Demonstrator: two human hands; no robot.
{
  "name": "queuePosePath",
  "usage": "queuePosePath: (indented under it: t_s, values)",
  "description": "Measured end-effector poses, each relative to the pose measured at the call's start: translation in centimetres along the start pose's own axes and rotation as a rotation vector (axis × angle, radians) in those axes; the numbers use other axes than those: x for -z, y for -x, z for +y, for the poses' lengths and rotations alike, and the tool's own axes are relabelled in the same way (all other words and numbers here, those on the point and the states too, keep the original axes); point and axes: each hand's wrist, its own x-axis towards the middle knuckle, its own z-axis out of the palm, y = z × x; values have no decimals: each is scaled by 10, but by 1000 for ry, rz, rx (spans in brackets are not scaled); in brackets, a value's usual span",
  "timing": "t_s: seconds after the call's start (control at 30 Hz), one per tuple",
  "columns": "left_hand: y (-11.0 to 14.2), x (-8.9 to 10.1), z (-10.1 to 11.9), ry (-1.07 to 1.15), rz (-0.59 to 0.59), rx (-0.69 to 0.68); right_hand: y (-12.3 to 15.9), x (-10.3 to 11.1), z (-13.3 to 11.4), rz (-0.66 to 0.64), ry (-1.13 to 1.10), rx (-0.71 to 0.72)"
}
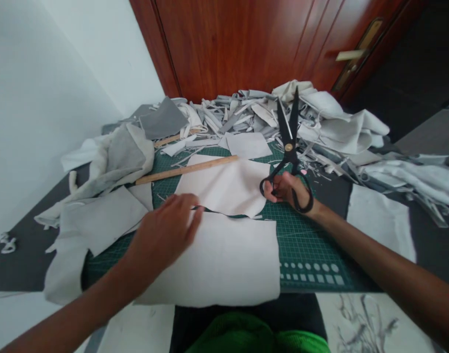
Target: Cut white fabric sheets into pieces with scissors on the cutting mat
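Currently, the right hand [285, 190] has its fingers curled through the handles of black scissors [289, 147], blades parted toward the far edge of the tabletop [27, 267]. Fingers loosely bent, thumb apart, the left hand [169, 223] is over a white cloth [227, 260] overhanging the near edge; contact cannot be told. Printed dots and squares mark the green mat [301, 240] near that edge, while the wooden ruler's [187, 170] markings are too small to read.

We log a green garment [231, 336], brighter green along its right side. We see black cloth [187, 317] bordering the green garment on its far side and at its left. We record the left hand [167, 228], right hand [287, 185] and both forearms [375, 250] as bare.
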Motion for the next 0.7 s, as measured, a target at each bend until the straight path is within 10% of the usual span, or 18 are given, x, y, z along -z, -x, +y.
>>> queuePosePath:
  t_s: [0.07,0.17,0.5,0.7]
  values:
    - [9,-7,-24,-228,-169,331,1,6,5,142,14,-36]
    - [18,-18,-35,-357,-305,374,-1,10,8,264,-30,-74]
    - [14,-38,-33,-15,-170,367,-2,16,20,218,-248,-21]
    - [-13,-7,-29,395,-139,508,-1,17,30,181,-152,70]
